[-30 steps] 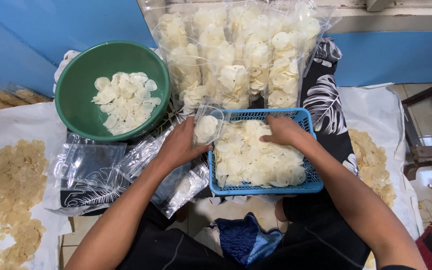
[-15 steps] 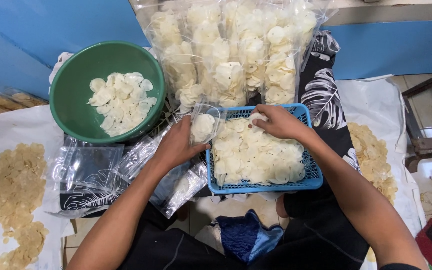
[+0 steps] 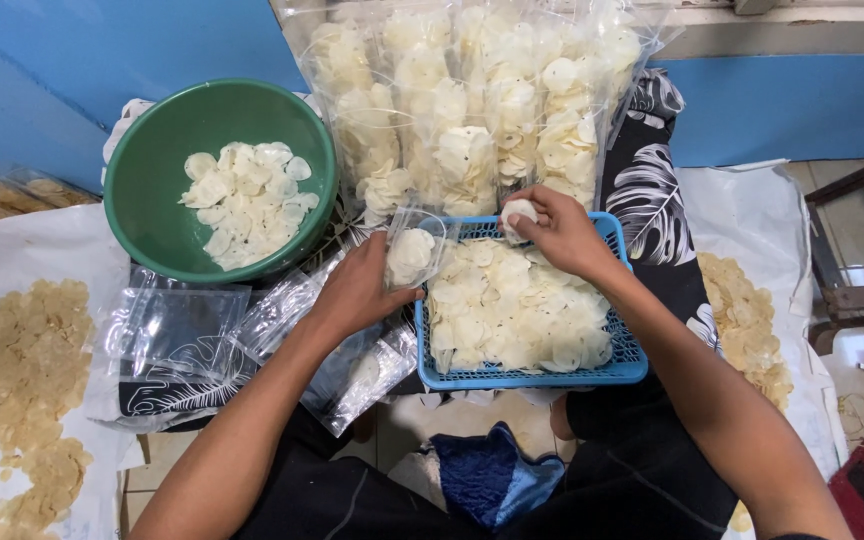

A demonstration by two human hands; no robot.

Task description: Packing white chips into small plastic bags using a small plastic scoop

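Left hand [image 3: 357,290]: grip closed around a small clear bag [image 3: 412,255], held upright just beside the far-left corner of the blue basket [image 3: 527,375]; the bag already has a few pale chips inside. Right hand [image 3: 557,232]: fingertips pinched on a small stack of chips [image 3: 518,213], raised over the far edge of the basket, near the bag's mouth but apart from it. Basket: rectangular, blue plastic mesh, holding a loose heap of white chips [image 3: 512,310], set in the middle in front of the person. Far side, just behind the basket: a row of filled clear bags [image 3: 472,110] standing upright against the blue wall [image 3: 102,50]. Far left: round green bowl [image 3: 152,210] with a smaller pile of the same chips. Near left, below the bowl: a stack of empty clear bags [image 3: 177,330], lying flat on a dark leaf-print cloth [image 3: 652,200] that also shows to the right of the basket. Left edge: yellowish chips [image 3: 12,380] spread on a white sheet [image 3: 42,250]; a similar spread [image 3: 747,330] lies on the sheet at right. Near middle: crumpled blue cloth [image 3: 487,475] at the person's lap.
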